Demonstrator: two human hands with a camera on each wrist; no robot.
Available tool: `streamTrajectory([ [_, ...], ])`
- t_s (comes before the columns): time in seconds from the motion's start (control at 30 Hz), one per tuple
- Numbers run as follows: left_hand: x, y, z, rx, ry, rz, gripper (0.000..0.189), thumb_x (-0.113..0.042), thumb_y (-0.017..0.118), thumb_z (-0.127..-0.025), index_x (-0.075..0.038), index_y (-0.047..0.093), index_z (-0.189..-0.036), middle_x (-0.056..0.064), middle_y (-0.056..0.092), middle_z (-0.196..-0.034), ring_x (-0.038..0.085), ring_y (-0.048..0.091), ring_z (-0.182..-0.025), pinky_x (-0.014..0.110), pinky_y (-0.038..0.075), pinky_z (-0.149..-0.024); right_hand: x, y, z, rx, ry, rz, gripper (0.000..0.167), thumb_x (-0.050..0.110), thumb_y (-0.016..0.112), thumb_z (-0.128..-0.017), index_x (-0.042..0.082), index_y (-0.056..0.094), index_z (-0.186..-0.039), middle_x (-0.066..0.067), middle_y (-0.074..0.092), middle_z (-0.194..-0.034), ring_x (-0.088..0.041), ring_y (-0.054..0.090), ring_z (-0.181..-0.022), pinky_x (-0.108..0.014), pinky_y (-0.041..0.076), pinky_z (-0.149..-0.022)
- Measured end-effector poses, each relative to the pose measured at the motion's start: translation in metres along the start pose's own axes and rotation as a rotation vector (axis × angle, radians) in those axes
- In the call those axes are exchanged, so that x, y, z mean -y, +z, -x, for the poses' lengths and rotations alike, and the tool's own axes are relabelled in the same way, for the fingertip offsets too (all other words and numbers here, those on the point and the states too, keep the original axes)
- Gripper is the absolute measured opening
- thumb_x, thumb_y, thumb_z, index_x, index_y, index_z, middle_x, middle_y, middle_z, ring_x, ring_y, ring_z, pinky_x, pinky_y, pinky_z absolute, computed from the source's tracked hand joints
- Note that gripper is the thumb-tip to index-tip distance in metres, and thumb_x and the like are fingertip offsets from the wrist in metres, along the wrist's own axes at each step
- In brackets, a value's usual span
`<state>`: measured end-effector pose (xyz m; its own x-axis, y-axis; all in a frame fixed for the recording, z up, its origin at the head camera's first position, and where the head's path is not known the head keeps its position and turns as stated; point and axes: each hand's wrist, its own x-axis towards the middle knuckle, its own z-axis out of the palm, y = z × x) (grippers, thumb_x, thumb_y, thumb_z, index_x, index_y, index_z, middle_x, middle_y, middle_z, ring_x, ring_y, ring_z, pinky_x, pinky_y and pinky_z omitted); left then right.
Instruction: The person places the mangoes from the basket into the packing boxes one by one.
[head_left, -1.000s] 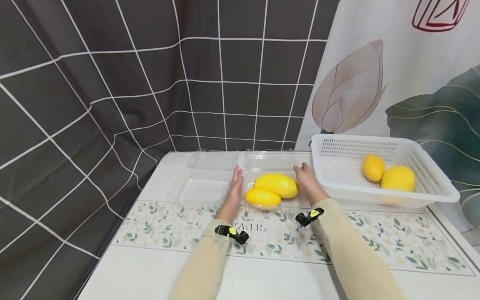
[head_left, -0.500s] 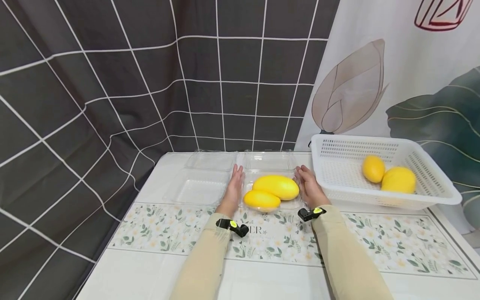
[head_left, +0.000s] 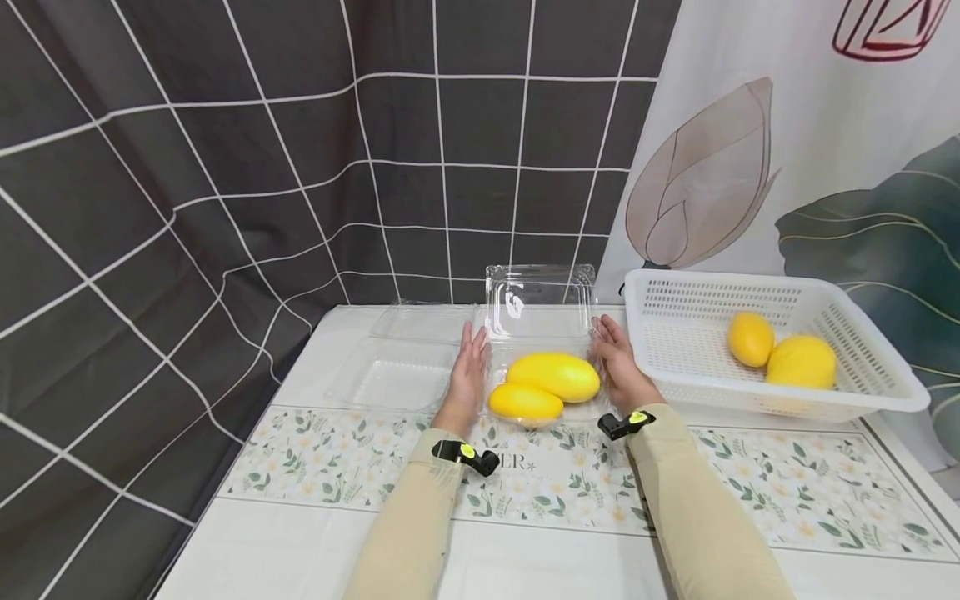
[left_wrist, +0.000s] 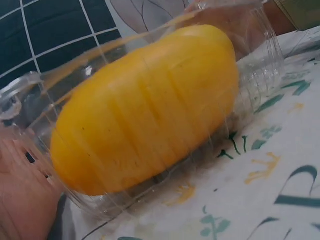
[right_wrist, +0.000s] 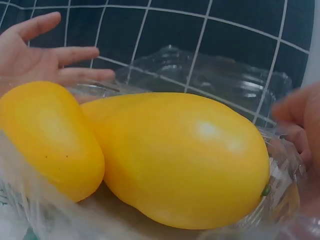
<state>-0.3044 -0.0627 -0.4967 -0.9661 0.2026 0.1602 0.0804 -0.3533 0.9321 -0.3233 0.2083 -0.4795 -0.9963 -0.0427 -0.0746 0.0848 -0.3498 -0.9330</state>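
Two smooth, oblong yellow fruits

The head camera looks forward and down from the near side, above the white worktop. Both wrist cameras sit low and close: the left faces far right, tilted; the right faces the dark, white-gridded cloth at the far side. All three share the clear plastic box holding smooth, oval, yellow fruit.
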Motion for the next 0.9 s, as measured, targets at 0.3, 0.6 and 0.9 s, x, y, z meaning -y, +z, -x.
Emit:
streamTrajectory([
  [0.3, -0.012, 0.005, 0.003, -0.033, 0.047, 0.06, 0.061, -0.038, 0.016, -0.108, -0.024, -0.008, -0.163, 0.02, 0.01, -0.168, 0.037, 0.007, -0.155, 0.049, -0.003, -0.125, 0.004, 0.001, 0.01, 0.078, -0.097, 0.155, 0.075, 0.006, 0.045, -0.107, 0.009, -0.005, -0.163, -0.01, 0.005, -0.171, -0.027, 0.008, -0.156, -0.043, 0.012, -0.126],
  [0.6, -0.036, 0.016, -0.003, -0.114, 0.01, 0.024, 0.065, -0.04, 0.021, -0.107, -0.02, -0.003, -0.164, 0.028, 0.016, -0.163, 0.043, 0.008, -0.152, 0.057, -0.004, -0.123, 0.014, 0.005, 0.018, 0.049, -0.063, 0.48, 0.076, 0.042, 0.035, -0.109, 0.016, -0.012, -0.162, -0.015, 0.005, -0.17, -0.032, 0.002, -0.156, -0.05, 0.001, -0.125],
  [0.9, -0.057, 0.02, -0.01, -0.166, -0.088, -0.097, 0.071, -0.054, 0.023, -0.105, -0.021, 0.004, -0.165, 0.02, 0.023, -0.164, 0.04, 0.015, -0.152, 0.059, 0.0, -0.123, 0.039, 0.028, 0.029, -0.032, 0.069, 0.555, 0.1, 0.085, 0.022, -0.09, 0.024, -0.008, -0.163, -0.012, 0.01, -0.17, -0.033, 0.001, -0.156, -0.058, -0.002, -0.123],
])
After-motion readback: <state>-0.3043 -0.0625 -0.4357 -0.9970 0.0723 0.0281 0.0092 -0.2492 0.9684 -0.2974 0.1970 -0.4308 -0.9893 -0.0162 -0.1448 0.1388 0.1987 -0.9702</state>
